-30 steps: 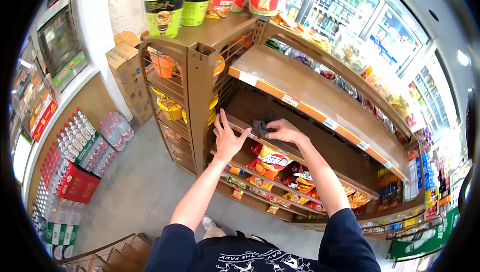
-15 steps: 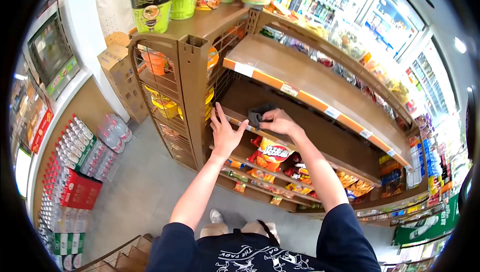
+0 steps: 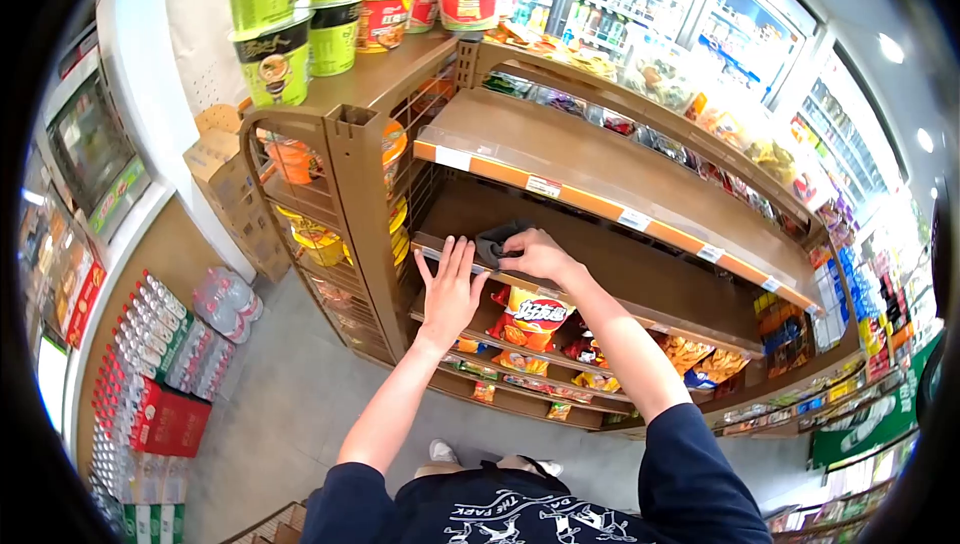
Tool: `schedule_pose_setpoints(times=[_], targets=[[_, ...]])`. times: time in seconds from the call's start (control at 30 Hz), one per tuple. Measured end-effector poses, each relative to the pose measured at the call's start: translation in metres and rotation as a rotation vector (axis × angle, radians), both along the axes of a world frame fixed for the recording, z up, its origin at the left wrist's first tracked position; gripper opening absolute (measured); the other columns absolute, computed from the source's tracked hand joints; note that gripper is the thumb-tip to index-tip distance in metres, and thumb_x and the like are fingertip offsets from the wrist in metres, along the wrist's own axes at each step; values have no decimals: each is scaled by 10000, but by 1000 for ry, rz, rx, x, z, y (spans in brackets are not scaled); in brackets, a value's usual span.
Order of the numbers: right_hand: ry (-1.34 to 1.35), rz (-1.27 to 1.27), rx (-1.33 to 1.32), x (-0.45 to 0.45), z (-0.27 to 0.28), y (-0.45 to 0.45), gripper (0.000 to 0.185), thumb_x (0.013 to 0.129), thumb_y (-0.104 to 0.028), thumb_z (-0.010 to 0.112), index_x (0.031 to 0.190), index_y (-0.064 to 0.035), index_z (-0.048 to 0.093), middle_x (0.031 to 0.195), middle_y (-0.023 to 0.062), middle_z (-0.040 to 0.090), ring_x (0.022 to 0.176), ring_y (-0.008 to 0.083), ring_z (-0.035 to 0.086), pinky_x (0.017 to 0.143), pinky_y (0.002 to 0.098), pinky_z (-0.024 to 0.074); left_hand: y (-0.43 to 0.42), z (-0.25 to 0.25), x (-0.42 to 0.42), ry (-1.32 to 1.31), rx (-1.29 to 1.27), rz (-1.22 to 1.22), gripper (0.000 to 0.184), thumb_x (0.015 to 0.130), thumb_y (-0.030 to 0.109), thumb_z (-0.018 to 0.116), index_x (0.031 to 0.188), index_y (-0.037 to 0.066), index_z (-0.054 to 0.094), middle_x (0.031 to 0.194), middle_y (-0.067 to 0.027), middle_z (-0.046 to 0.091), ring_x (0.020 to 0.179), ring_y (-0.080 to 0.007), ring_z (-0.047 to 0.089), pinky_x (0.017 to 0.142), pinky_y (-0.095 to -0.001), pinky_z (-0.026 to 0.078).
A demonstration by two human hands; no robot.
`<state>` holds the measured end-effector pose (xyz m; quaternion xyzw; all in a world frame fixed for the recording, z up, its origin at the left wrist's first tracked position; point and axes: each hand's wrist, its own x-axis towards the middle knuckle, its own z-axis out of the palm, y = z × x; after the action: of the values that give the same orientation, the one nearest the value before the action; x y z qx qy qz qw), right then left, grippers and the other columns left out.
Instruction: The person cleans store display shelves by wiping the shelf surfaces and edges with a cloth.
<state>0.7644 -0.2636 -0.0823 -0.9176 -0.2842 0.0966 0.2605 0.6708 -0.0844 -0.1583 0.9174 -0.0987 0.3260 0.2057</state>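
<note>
My right hand (image 3: 541, 256) grips a dark grey cloth (image 3: 492, 244), its fingers pinched into the fabric. The cloth lies bunched at the front edge of a brown shelf (image 3: 620, 279), near the shelf's left end. Just left of it, my left hand (image 3: 450, 296) rests against the same front edge with its fingers stretched out. Its thumb reaches toward the cloth; whether they touch I cannot tell. Below the hands, an orange and white snack bag (image 3: 535, 318) stands among other bags on a lower shelf.
Above the hands runs another brown shelf (image 3: 600, 176) with an orange price strip. Instant noodle tubs (image 3: 270, 64) are stacked on the unit's top left. A wire side rack (image 3: 300, 194) borders the left end. Bottled drinks (image 3: 180, 344) stand on the floor at left.
The cloth and my right hand have shifted toward the shelf's front edge. My left hand's fingers have come closer to the cloth. The whole view has also shifted a little.
</note>
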Motion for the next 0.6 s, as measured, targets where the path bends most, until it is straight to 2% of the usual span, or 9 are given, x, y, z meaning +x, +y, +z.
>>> schedule_pose_setpoints(times=[0.03, 0.13, 0.2, 0.27, 0.37, 0.47, 0.53, 0.57, 0.6], targets=[[-107, -6, -60, -10, 6, 2, 307, 774, -271, 754, 998, -63, 724, 915, 168, 710, 833, 330, 690, 785, 389, 543, 0, -1, 1, -6, 3, 21, 463, 953, 280, 580, 1334, 23, 523, 1395, -127, 512, 1392, -270, 375, 1141, -656, 92], [-187, 41, 36, -7, -8, -6, 307, 773, -276, 760, 1005, -76, 730, 908, 165, 712, 826, 336, 689, 791, 399, 542, 1, 3, 0, -18, 29, 45, 396, 969, 246, 556, 1296, 24, 541, 1353, -106, 541, 1366, -257, 409, 1139, -655, 89], [-75, 36, -20, -6, 1, -12, 326, 773, -275, 763, 1015, -61, 728, 971, 174, 710, 915, 341, 679, 855, 392, 533, -1, 3, 0, -6, 24, 51, 382, 971, 239, 547, 1287, 23, 543, 1345, -113, 544, 1361, -264, 413, 1138, -656, 87], [-41, 72, -54, -1, 2, -20, 335, 777, -296, 754, 1029, -78, 729, 970, 172, 712, 914, 349, 678, 851, 400, 535, -1, 4, -2, 10, 27, 59, 385, 970, 237, 546, 1290, 22, 539, 1346, -116, 543, 1362, -268, 412, 1138, -656, 84], [-140, 22, -181, -16, 14, -29, 337, 782, -329, 741, 1030, -101, 735, 963, 175, 713, 910, 356, 678, 846, 415, 536, -4, 1, 2, -2, 7, 63, 376, 971, 222, 529, 1278, 5, 537, 1341, -136, 544, 1369, -286, 402, 1139, -662, 80], [-127, -35, -44, -17, -1, -38, 339, 768, -368, 743, 993, -115, 743, 934, 172, 713, 896, 363, 675, 839, 432, 537, -5, 0, 1, 19, 8, 57, 398, 971, 221, 524, 1303, 1, 517, 1370, -140, 524, 1391, -289, 376, 1136, -669, 55], [-201, -22, 28, -13, -9, -39, 347, 750, -397, 744, 952, -116, 755, 921, 163, 716, 892, 352, 676, 834, 424, 537, -8, 5, -2, 65, -24, 55, 442, 968, 261, 529, 1322, -2, 498, 1397, -161, 500, 1406, -309, 352, 1132, -676, 37], [-202, -38, 20, -12, -14, -39, 347, 747, -403, 743, 945, -119, 760, 916, 161, 717, 890, 348, 677, 832, 422, 537, -9, 6, -4, 101, -17, 55, 533, 955, 329, 547, 1352, -18, 471, 1440, -179, 453, 1429, -322, 312, 1131, -677, 15], [-202, -57, 10, -14, -13, -40, 347, 744, -409, 742, 938, -122, 764, 912, 159, 718, 888, 344, 678, 831, 420, 537, -13, 8, -5, 166, -14, 42, 717, 917, 427, 591, 1403, -61, 392, 1500, -224, 355, 1464, -341, 226, 1130, -675, -8]])
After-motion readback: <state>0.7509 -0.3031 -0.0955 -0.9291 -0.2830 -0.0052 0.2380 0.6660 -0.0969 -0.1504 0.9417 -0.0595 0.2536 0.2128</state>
